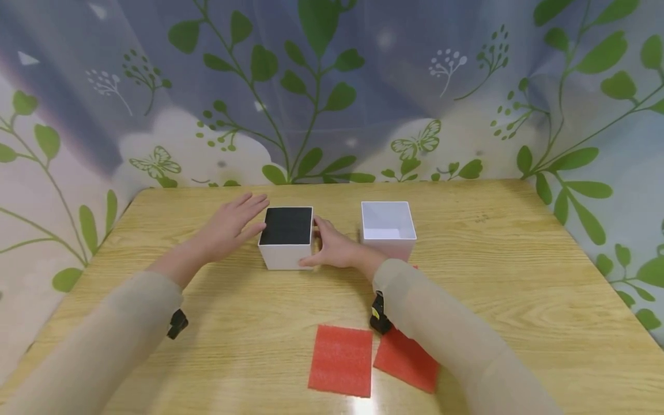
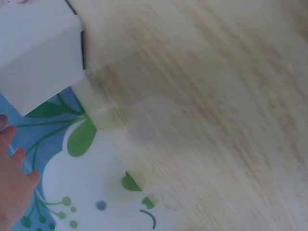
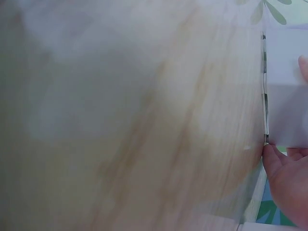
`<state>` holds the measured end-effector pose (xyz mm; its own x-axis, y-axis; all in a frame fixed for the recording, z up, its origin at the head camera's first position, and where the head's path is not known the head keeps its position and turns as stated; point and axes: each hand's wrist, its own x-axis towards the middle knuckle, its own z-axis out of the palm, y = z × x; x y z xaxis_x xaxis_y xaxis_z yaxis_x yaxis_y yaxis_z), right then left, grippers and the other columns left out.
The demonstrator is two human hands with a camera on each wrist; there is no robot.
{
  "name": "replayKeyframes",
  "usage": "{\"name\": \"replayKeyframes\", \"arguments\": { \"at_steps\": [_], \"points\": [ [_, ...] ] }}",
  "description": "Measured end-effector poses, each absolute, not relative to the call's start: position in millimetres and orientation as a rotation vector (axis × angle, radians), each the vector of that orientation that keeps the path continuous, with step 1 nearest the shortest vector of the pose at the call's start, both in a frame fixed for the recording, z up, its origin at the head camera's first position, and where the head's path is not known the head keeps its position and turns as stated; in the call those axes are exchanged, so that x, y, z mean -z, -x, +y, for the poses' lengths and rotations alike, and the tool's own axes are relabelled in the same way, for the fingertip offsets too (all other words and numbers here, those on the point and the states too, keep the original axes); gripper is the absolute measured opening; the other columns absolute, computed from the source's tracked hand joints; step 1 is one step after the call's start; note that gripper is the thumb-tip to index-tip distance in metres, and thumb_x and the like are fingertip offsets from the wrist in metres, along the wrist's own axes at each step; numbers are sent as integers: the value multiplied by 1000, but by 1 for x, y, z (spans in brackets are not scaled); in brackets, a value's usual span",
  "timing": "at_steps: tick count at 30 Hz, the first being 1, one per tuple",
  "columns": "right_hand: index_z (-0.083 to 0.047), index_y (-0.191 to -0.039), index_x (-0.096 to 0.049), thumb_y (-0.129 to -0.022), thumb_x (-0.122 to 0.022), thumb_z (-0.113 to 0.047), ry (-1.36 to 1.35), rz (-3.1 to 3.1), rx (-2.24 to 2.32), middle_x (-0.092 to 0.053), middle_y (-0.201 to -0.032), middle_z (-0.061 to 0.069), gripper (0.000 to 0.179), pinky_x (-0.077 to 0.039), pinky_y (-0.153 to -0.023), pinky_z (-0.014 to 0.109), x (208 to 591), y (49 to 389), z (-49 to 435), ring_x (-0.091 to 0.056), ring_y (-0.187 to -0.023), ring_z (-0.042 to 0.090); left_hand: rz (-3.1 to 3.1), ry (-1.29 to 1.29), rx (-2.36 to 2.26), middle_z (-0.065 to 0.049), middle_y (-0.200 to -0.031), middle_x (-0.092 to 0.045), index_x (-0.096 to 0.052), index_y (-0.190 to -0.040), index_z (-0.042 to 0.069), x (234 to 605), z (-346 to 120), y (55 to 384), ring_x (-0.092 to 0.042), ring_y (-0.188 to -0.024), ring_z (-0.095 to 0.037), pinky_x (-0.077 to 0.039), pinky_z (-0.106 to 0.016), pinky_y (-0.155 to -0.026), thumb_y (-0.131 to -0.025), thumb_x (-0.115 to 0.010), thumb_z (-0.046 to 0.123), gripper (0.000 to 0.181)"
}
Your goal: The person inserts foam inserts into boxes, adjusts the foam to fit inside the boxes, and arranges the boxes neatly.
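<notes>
A white square box (image 1: 284,257) with a flat black top (image 1: 287,225) stands toward the back of the wooden table. My right hand (image 1: 336,246) grips its right side, thumb on the front face and fingers along the side toward the back. At the left, my left hand (image 1: 232,225) has its fingers straight, the thumb tip right at the box's upper left edge. In the left wrist view the box (image 2: 38,57) is at upper left, with the left hand (image 2: 14,183) below it. The right wrist view has fingertips of the right hand (image 3: 291,187) at the box's edge (image 3: 288,110).
To the right stands a second white box (image 1: 386,216), uncovered at the top, partly behind my right forearm. Nearer on the table (image 1: 249,340) lie a red square sheet (image 1: 340,361) and another red sheet (image 1: 407,358), partly hidden by the right sleeve. A leaf-patterned curtain (image 1: 332,115) hangs behind.
</notes>
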<state>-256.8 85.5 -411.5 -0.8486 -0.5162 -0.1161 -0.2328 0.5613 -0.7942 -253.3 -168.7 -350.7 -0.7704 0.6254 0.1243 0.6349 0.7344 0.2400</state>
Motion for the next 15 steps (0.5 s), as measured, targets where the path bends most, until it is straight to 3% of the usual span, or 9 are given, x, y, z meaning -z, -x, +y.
{"name": "replayKeyframes", "arguments": {
  "at_steps": [15],
  "points": [
    [-8,-148,-8,-74,-79,-35,615,2455,1173,-24,-145,14,107,-24,-107,36,409,256,86,-31,-132,23,-3028,1073,325,-11,-153,-18,-25,-148,8,353,-164,249,-8,-140,-33,-11,-58,-106,-98,-37,48,65]
  ]
}}
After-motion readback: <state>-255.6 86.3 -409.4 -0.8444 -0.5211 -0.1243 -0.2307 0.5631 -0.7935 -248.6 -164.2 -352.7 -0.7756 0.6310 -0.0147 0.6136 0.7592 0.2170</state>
